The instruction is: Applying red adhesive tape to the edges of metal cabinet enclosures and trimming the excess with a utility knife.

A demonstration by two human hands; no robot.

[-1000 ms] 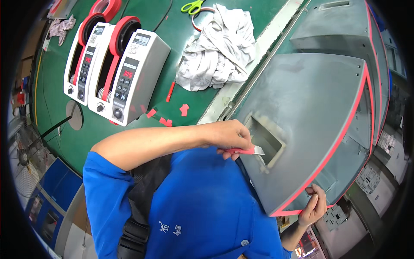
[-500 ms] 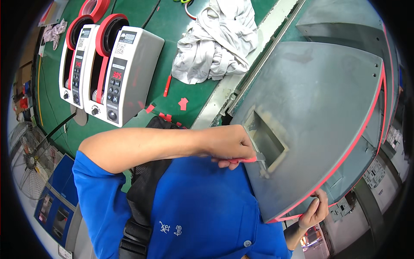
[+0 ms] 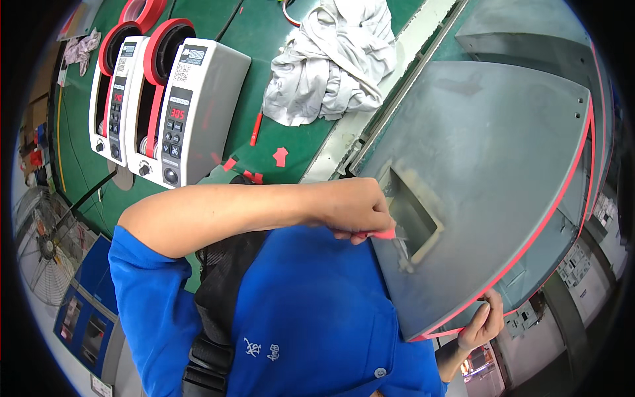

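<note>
A curved grey panel with red tape along its edge leans in front of me at the right. Pale filler surrounds the rectangular opening in it. My left hand is closed round a red-handled scraper, just beside the opening's near left edge. The scraper's thin blade lies over the panel near a whitish smear; its tip is hard to make out. At the panel's lower right corner, my right hand grips the red-taped edge, its fingers bent around it.
Two white tape dispensers with red rolls stand on the green table. A crumpled white cloth, a red pen and red tape pieces lie there. Another grey panel is behind mine; a fan stands far left.
My left hand and the scraper have shifted slightly away from my body along the opening's left side. My right hand stays on the panel's edge.
</note>
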